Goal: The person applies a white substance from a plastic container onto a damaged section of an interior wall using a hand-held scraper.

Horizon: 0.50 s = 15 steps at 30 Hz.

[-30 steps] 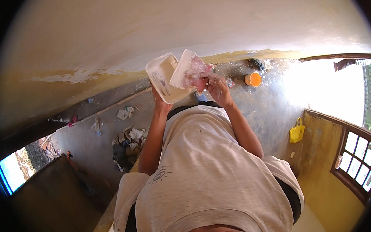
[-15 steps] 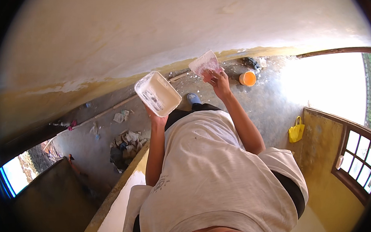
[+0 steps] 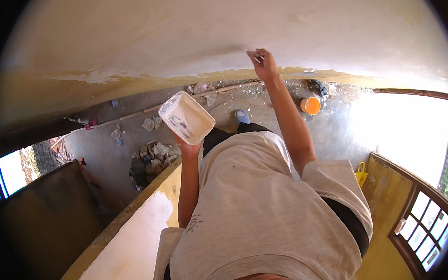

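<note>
My left hand (image 3: 187, 148) grips a white rectangular plastic tub (image 3: 187, 116) from below and by its near end. Off-white paste coats the inside of the tub, with darker smears on one side. My right hand (image 3: 264, 65) is raised to the plastered wall (image 3: 217, 27), its fingers closed on a flat, paste-smeared putty spreader. The spreader is seen nearly edge-on, so only a thin bit of it shows by the fingertips. Whether its edge touches the wall is hard to make out.
An orange bucket (image 3: 310, 105) stands on the floor beside a dark bag (image 3: 317, 87). Crumpled rubbish (image 3: 153, 157) lies left, behind a low wall (image 3: 137, 232). A long pole (image 3: 145, 112) runs along the wall's foot. A yellow bag (image 3: 361, 174) is at the right.
My right hand has gone up and forward to the wall, turning the spreader from face-on to edge-on. The tub in my left hand has shifted slightly. The view has tilted somewhat.
</note>
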### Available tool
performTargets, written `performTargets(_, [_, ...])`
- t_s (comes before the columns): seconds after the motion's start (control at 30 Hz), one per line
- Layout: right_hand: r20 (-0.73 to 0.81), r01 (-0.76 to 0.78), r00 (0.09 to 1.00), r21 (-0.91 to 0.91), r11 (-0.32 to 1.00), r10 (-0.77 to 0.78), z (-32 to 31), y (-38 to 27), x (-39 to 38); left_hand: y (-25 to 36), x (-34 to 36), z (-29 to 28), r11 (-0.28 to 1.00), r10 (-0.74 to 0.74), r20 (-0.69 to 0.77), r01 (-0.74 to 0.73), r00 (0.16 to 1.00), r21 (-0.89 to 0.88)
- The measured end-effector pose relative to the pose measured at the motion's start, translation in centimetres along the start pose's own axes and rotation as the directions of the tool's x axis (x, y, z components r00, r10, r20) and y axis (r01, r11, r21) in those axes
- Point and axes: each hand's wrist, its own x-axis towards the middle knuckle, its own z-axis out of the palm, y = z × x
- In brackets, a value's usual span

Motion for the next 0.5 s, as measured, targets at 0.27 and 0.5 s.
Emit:
performTargets(0.27, [0.123, 0.083, 0.985, 0.279, 0.957, -0.121, -2.0, -5.7, -9.0, -0.4, -0.5, -2.5, 0.997, 0.079, -0.003, -0.079, 0.997, 0.020])
performTargets(0.5, [0.076, -0.150, 0.984, -0.159, 0.976, 0.164, -7.4, 2.2, -5.4, -0.2, 0.2, -1.1, 0.997, 0.071, 0.032, -0.072, 0.997, 0.033])
